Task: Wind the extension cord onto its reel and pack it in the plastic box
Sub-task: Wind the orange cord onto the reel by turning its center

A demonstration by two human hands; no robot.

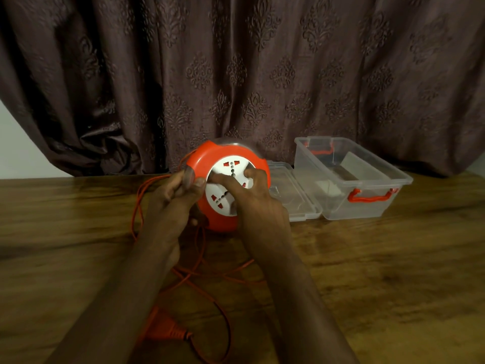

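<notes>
Fingers (231, 179) of right hand (252, 200) curled onto white socket face (225, 195) of reel (228, 185), index and thumb set into its recesses, gripping it. Left hand (173, 203) at reel's left rim, fingers bent and pinching the edge there, thumb tip against the red housing; whether cord passes between those fingers — cannot tell, blurred. Reel tilted, face toward camera, standing on edge on table (393, 271), clear cover visible along its top and left side. Cord (199, 269) orange, mostly unwound: loops lying loose on table left of and below the reel, passing under both forearms. Plug (165, 329) orange, flat on table near lower edge of view, between the forearms, well apart from reel. Box (349, 177) clear plastic, open, on table to the right of reel, near but not touching it; red handles (370, 197) on front and rear ends. Inside box, pale flat item, identity unclear. Lid (291, 190) clear, lying flat on table between reel and box, just beside the box's left wall — contact with reel cannot be judged. Dark patterned curtain (262, 74) hanging behind table, reaching table level. Pale wall (15, 153) showing at far left.
</notes>
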